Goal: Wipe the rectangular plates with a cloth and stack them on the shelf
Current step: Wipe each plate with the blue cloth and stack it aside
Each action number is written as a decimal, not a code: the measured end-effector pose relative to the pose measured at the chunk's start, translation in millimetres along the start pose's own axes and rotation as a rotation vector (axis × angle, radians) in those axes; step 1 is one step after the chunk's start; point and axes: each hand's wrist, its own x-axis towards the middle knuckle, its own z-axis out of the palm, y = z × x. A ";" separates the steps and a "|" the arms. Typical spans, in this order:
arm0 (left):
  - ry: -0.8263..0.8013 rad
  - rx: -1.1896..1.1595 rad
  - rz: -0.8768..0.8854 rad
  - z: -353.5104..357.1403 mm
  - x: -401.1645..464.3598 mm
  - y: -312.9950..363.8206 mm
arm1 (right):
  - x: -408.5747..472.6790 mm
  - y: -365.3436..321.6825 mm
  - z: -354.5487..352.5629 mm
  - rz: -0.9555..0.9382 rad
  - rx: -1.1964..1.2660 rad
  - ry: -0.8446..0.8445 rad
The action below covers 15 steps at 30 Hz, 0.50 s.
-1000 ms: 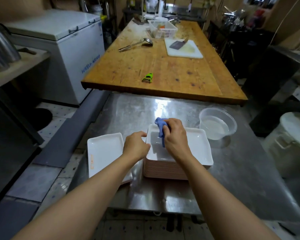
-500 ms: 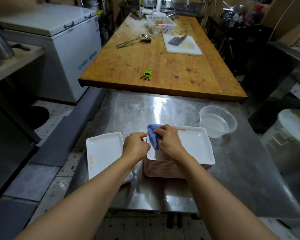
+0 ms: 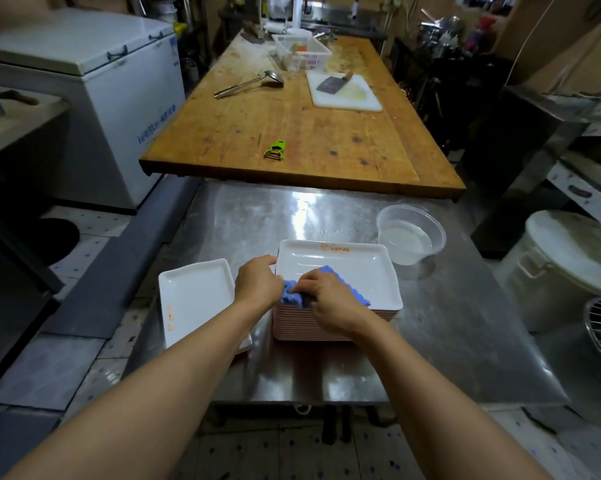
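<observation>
A blue cloth (image 3: 321,289) is pressed onto the near left corner of the top plate (image 3: 354,271) of a tall stack of plates (image 3: 302,323), which stands on the steel table (image 3: 430,341) near its front edge. The cloth is covered by the right hand (image 3: 330,303), whose fingers are curled down over it and closed on it, so that only its scalloped edges are seen on either side of the knuckles. The left edge of the same plate is gripped by the left hand (image 3: 257,284), thumb on the rim and fingers wrapped under (the fingertips themselves are hidden). An orange mark is printed along the far rim of the top plate. Just to the left of the stack, a single white plate (image 3: 195,299) is laid flat, partly covered by the left forearm, with an orange mark near its front left corner. Behind and to the right of the stack, a clear plastic bowl (image 3: 410,233) holding some cloudy water is set on the steel. Beyond it, a long wooden table (image 3: 292,133) is seen, on which a green peeler (image 3: 275,149), a metal ladle (image 3: 249,85), a white cutting board (image 3: 346,93) with a cleaver (image 3: 332,84) and a white basket (image 3: 301,51) are laid out. A white chest freezer (image 3: 94,81) is placed at the left.
</observation>
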 end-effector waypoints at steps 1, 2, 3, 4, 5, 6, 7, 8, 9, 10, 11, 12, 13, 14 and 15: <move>0.005 0.031 0.009 -0.1 -0.1 2.2 | -2.5 -0.3 -0.3 -0.002 -0.024 0.012; 0.008 0.067 0.021 -0.2 0.2 4.1 | -5.8 1.1 -1.5 0.012 -0.053 0.023; 0.010 0.108 0.032 -0.4 0.4 5.9 | -10.1 4.0 -4.4 0.035 -0.082 0.037; 0.016 0.150 0.040 -0.6 0.8 7.2 | -14.9 8.7 -7.4 0.063 -0.107 0.052; 0.021 0.183 0.045 -0.6 0.5 8.7 | -20.3 14.2 -11.1 0.090 -0.128 0.066; 0.028 0.206 0.044 -0.3 -0.1 9.8 | -25.7 20.8 -14.6 0.117 -0.145 0.075; 0.039 0.215 0.039 0.2 -1.1 11.0 | -31.7 27.5 -18.5 0.143 -0.165 0.089; 0.047 0.219 0.033 1.1 -1.3 11.5 | -37.6 34.3 -22.1 0.171 -0.183 0.102; 0.053 0.217 0.028 1.7 -1.7 11.8 | -43.0 40.9 -25.6 0.198 -0.205 0.119; 0.052 0.216 0.023 2.3 -1.4 11.6 | -47.3 47.3 -29.1 0.222 -0.227 0.139; 0.048 0.212 0.023 2.1 -1.4 11.4 | -50.4 52.4 -31.5 0.240 -0.247 0.155; 0.043 0.205 0.025 1.6 -0.9 10.9 | -52.0 56.0 -33.5 0.247 -0.265 0.162; 0.038 0.194 0.027 0.8 0.0 10.4 | -52.4 58.4 -34.4 0.246 -0.285 0.162; 0.032 0.181 0.026 0.2 1.5 9.9 | -51.5 59.8 -35.2 0.242 -0.306 0.161; 0.025 0.170 0.023 -0.3 2.8 9.8 | -49.1 60.7 -36.4 0.237 -0.326 0.161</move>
